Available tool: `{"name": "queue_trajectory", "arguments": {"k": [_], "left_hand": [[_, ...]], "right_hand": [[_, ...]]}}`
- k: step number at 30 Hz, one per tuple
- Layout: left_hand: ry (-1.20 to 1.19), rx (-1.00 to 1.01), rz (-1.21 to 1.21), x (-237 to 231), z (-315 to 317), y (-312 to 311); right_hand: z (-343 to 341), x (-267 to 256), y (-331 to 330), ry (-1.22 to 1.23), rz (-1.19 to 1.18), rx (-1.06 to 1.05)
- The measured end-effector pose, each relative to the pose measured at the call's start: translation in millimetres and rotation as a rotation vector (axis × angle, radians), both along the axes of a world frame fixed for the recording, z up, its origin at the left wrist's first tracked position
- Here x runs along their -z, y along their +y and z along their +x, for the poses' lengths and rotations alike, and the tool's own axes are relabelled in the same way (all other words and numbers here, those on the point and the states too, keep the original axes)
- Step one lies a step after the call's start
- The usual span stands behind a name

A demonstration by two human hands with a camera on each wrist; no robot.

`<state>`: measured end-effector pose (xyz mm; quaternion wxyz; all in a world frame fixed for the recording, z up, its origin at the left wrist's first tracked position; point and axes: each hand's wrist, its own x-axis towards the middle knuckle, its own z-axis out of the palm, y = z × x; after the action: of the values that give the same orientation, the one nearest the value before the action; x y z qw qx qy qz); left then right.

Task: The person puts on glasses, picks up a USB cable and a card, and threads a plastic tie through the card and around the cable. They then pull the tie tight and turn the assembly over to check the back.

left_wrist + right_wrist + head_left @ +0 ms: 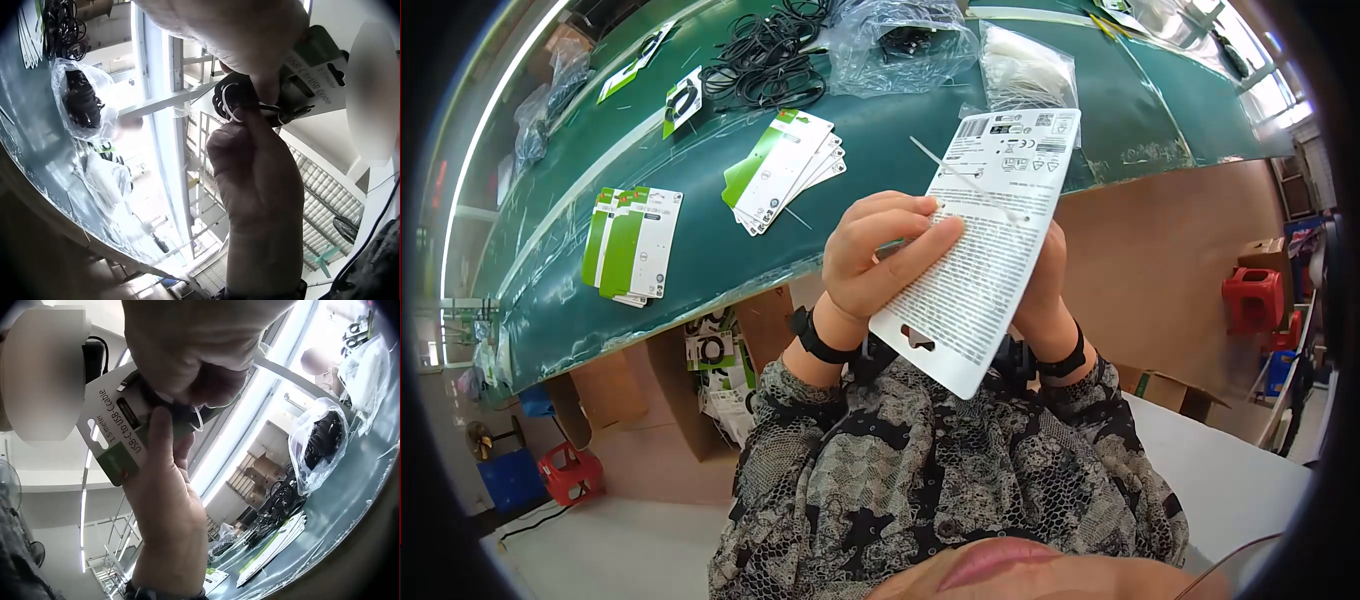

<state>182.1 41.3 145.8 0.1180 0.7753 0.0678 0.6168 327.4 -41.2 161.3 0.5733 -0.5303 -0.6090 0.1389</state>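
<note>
A white-and-green package card (975, 290), printed back uppermost, is held tilted over the lap. My left hand (878, 255) grips its left edge, fingertips on the printed back and thumb (161, 434) on the front. Against the front lies a coiled black cable (236, 94). My right hand (1045, 285), mostly hidden behind the card in the head view, holds the coil there, fingers beside a white cable tie (227, 103) that loops round it. A thin tie end (940, 160) sticks up from the card's back. The front reads USB-C to USB-C cable.
On the green table (880, 150) lie two stacks of cards, one fanned (785, 170) and one at the left (635, 245). Behind are tangled black cables (775, 60), a bag of cables (900, 45) and a bag of white ties (1025, 70). A carton (715, 385) stands under the edge.
</note>
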Motion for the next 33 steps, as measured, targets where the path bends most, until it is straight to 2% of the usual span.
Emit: {"name": "queue_trajectory", "arguments": {"k": [1, 2, 5, 6, 9, 10, 13, 18, 22, 23, 25, 26, 27, 28, 29, 30, 32, 33], "left_hand": [[0.025, -0.001, 0.017, -1.8, -1.4, -1.8], [0.050, -0.001, 0.033, -2.1, -2.4, -3.3], [0.039, -0.029, 0.033, 1.8, -1.3, -2.8], [0.036, -0.041, 0.037, 2.6, -0.9, -2.0], [0.019, -0.062, 0.012, 3.7, 0.2, 1.6], [0.009, -0.071, 0.000, 4.0, 0.8, 2.3], [-0.029, -0.097, -0.056, 5.7, 3.5, 2.9], [-0.016, -0.092, -0.064, 7.1, 3.0, 0.5], [0.004, -0.010, -0.129, 17.8, 2.8, 1.0], [0.008, -0.007, -0.131, 20.5, 1.8, -2.8], [-0.160, 0.088, -0.985, 25.0, -3.7, -16.5], [-0.245, 0.132, -1.409, 25.4, -5.4, -18.9], [-0.238, 0.128, -1.411, 25.1, -5.0, -18.0], [-0.378, 0.296, -1.346, 25.3, -1.8, -16.3], [-0.520, 0.461, -1.268, 26.3, 2.2, -14.8], [-0.658, 0.622, -1.186, 27.3, 4.0, -16.5], [-0.660, 0.648, -1.262, 29.0, 4.0, -20.9], [-0.667, 0.678, -1.326, 29.4, 4.8, -21.7]], "right_hand": [[0.5, 2.6, -0.4, 0.105, -0.050, -0.039], [0.6, 3.6, -0.6, 0.102, -0.055, -0.043], [0.5, 4.9, -0.3, 0.380, -0.184, -0.075], [0.1, 3.9, 0.4, 0.379, -0.188, -0.079], [-2.5, -1.6, 4.5, 0.139, -0.044, -0.039], [-3.9, -2.3, 5.8, 0.137, -0.045, -0.044], [-8.5, -3.9, 9.1, -0.091, 0.003, 0.037], [-8.4, -5.0, 12.7, -0.160, 0.108, 0.077], [-11.5, -3.5, 10.4, -0.065, 0.119, 0.123], [-7.4, -8.0, 5.6, -0.106, -0.029, 0.112], [6.0, -14.0, -4.2, -0.184, -0.323, 0.084], [26.4, -0.3, -6.3, -0.178, -0.322, 0.084], [55.4, 25.2, -6.8, 0.117, -0.070, -0.093], [71.0, 39.4, -5.2, 0.407, 0.186, -0.267], [62.4, 33.7, 1.9, 0.407, 0.185, -0.270], [46.0, 27.7, 8.9, 0.509, 0.077, -0.218], [19.5, 16.7, 19.4, 0.714, -0.137, -0.099], [21.2, 21.0, 22.3, 0.719, -0.137, -0.093]]}}
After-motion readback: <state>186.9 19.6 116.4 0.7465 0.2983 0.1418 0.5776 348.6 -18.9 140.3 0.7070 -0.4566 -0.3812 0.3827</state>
